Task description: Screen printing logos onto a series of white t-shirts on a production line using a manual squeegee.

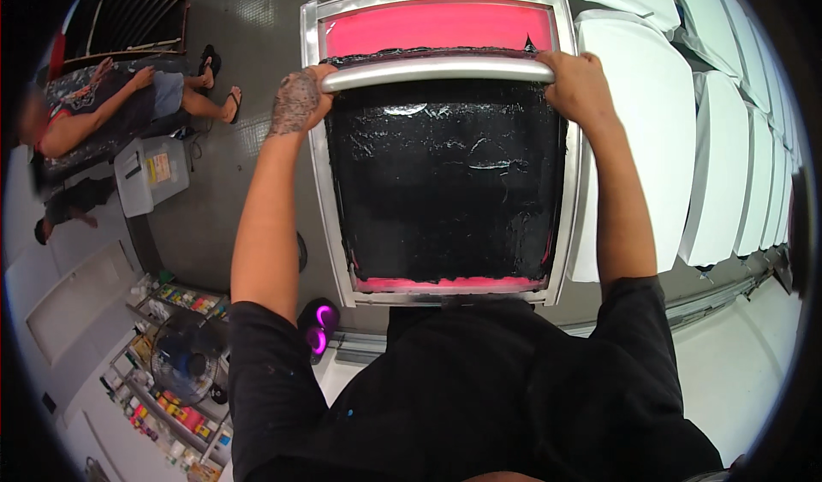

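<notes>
A silver squeegee-like bar (438, 72) was held level across the far part of a metal-framed screen (311, 32), its left end gripped by the left hand (301, 101) and its right end by the right hand (575, 88). The step in hand was judged to be the spreading of black paste (445, 199), by which most of the mesh on the near side was covered; pink mesh (441, 26) was left exposed beyond. Whether pressure was being applied could not be told. For any further stroke, matched grip and an even tilt seemed to be called for.
</notes>
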The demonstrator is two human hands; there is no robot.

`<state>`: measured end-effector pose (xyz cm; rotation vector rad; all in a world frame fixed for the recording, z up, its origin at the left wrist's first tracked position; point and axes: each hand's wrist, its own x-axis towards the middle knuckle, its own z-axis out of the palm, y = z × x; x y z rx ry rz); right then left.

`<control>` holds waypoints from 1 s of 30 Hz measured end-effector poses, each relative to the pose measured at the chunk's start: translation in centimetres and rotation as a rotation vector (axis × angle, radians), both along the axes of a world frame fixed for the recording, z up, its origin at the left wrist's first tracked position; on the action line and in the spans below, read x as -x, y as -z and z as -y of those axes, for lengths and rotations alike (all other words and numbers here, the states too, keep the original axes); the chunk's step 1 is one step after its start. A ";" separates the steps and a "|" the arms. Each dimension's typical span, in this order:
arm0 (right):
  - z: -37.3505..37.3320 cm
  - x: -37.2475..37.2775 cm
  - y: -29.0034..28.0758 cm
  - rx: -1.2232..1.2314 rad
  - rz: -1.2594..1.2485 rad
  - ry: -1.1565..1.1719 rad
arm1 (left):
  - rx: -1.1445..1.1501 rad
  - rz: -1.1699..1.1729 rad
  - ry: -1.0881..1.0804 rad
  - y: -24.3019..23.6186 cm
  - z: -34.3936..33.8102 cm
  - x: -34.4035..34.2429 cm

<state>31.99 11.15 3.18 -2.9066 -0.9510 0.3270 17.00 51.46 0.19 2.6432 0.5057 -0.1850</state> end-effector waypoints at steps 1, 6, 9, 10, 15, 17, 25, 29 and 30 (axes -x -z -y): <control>0.2 0.7 1.3 -0.053 0.068 0.000 | -0.104 0.109 0.112 2.0 -0.5 0.9; 2.9 6.8 5.0 -0.165 0.181 -0.076 | -0.287 0.242 0.330 4.5 2.4 6.9; 4.6 11.3 2.7 -0.315 0.166 -0.070 | -0.177 0.226 0.254 1.4 3.5 12.8; 4.9 12.7 1.3 -0.343 0.119 -0.080 | -0.214 0.249 0.251 -0.2 4.3 15.1; 11.6 21.3 -1.7 -0.230 -0.026 -0.028 | -0.374 0.126 0.272 -1.3 11.6 23.7; 14.1 23.9 -1.9 -0.200 -0.075 0.007 | -0.251 0.150 0.289 -1.3 13.6 25.3; 15.8 29.4 -3.0 -0.152 -0.066 0.035 | -0.176 0.299 0.284 0.8 14.5 30.7; 10.9 26.8 -3.9 -0.203 -0.040 0.026 | -0.297 0.265 0.273 -1.9 11.7 28.8; 10.3 26.4 -3.6 -0.242 -0.022 0.015 | -0.261 0.248 0.238 -2.4 11.4 28.4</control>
